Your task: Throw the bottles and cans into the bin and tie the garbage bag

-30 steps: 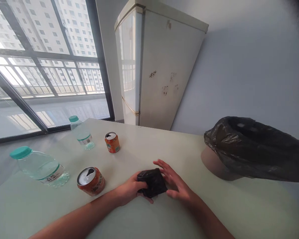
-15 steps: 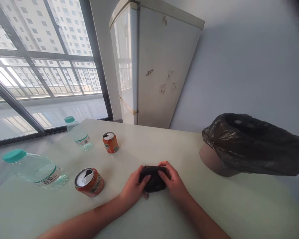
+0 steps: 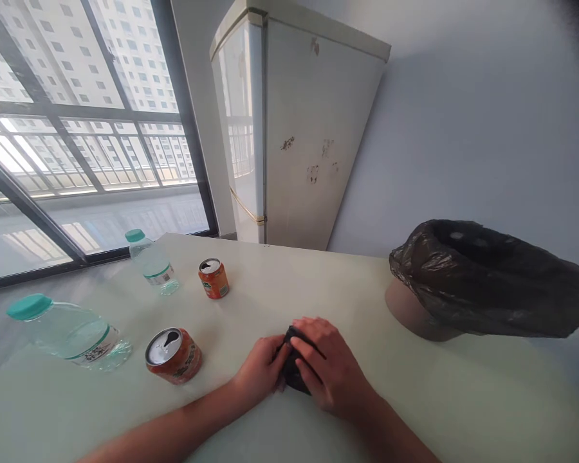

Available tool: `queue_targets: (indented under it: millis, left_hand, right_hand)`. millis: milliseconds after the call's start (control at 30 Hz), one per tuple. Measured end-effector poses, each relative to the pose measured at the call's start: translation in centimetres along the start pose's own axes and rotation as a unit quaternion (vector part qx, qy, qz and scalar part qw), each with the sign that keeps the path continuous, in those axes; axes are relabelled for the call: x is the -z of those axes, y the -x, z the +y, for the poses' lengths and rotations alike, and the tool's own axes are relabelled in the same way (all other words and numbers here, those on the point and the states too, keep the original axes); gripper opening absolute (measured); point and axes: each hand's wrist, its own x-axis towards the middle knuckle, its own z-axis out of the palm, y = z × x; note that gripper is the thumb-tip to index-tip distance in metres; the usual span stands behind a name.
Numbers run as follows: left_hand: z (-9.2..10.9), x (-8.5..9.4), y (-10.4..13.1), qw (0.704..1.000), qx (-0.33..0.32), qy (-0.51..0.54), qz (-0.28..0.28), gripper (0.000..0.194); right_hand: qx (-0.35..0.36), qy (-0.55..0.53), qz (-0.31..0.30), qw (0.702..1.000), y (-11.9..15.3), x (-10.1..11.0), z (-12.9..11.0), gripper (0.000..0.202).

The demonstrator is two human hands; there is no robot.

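Observation:
A small folded bundle of black plastic (image 3: 295,376) is held between both hands just above the pale table, near the front centre. My left hand (image 3: 261,368) pinches its left side with thumb and fingers. Across its top and right side lie the curled fingers of my right hand (image 3: 325,363), covering much of it. Left of the hands stands an orange can (image 3: 174,357) with an opened top, and a second orange can (image 3: 213,279) is farther back. Two clear bottles with green caps, one nearer (image 3: 82,337) and one farther (image 3: 153,263), are at the left.
At the right of the table (image 3: 270,296), a brownish bin (image 3: 410,312) is lined with a large black bag (image 3: 487,283) that spreads out to the right. Behind the table are a white refrigerator (image 3: 313,128), a wall and a window (image 3: 87,148).
My right hand has moved over the black bundle, its fingers now across the top. The bundle has turned and is more hidden. The bottles, cans and bin stay in place.

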Motion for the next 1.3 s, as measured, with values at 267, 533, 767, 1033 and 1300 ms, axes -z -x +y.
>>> queue_targets:
  millis: [267, 533, 767, 1033, 1300]
  left_hand:
    - [1.0, 1.5, 0.2, 0.972, -0.067, -0.197, 0.109, 0.018]
    - [1.1, 2.2, 0.5, 0.973, -0.078, -0.123, 0.178, 0.012]
    - [0.4, 2.0, -0.1, 0.973, -0.107, -0.144, 0.147, 0.01]
    - [-0.5, 2.3, -1.2, 0.97, -0.111, -0.173, 0.127, 0.009]
    - [1.0, 2.4, 0.0, 0.973, -0.159, -0.11, -0.127, 0.012]
  right_hand:
    - [-0.067, -0.002, -0.223, 0.973, 0.2, -2.1, -0.4, 0.082]
    - [-0.08, -0.038, -0.273, 0.958, -0.8, -0.8, -1.7, 0.079]
    - [-0.069, -0.026, -0.263, 0.962, -0.6, -1.1, -1.6, 0.065]
    - [-0.09, -0.013, -0.29, 0.953, 1.1, 1.0, -1.5, 0.069]
    - [-0.266, 0.157, -0.139, 0.941, 17.8, 9.2, 2.5, 0.058]
